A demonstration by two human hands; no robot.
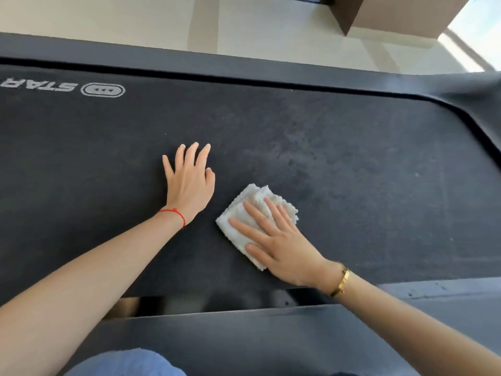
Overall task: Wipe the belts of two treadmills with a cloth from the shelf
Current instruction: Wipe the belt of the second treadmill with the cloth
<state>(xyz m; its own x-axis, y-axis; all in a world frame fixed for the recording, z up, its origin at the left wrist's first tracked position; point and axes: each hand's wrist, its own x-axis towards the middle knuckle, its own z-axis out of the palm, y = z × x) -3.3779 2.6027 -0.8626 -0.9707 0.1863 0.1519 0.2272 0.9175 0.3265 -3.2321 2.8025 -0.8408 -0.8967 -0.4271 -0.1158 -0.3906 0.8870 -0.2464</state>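
— Black rubber from edge to edge: that's the belt (339, 147), and it runs off the picture on the left, past the printed logo (103, 90).

— Where are the hands?

— Left hand (189, 183) lies flat on the belt, fingers spread, holding nothing; it looks like a brace. Just to its right, apart from it, the right hand (276, 240) presses straight fingers down on the folded white cloth (252, 210), which lies flat on the belt near the middle.

— How far along, would you say?

— Mid-wipe on one treadmill, I'd judge. The cloth is off the shelf and in use. Left of the hands the belt looks evenly dark; right of them it shows grey, dusty blotches, so that stretch seems still to do. No second treadmill is in view, so I can't tell whether it has been wiped.

— Room to move?

— Plenty to the right, up to the curved end by the frame (461, 85). The far rail (189, 62) and the near side rail (244, 337) bound each stroke.
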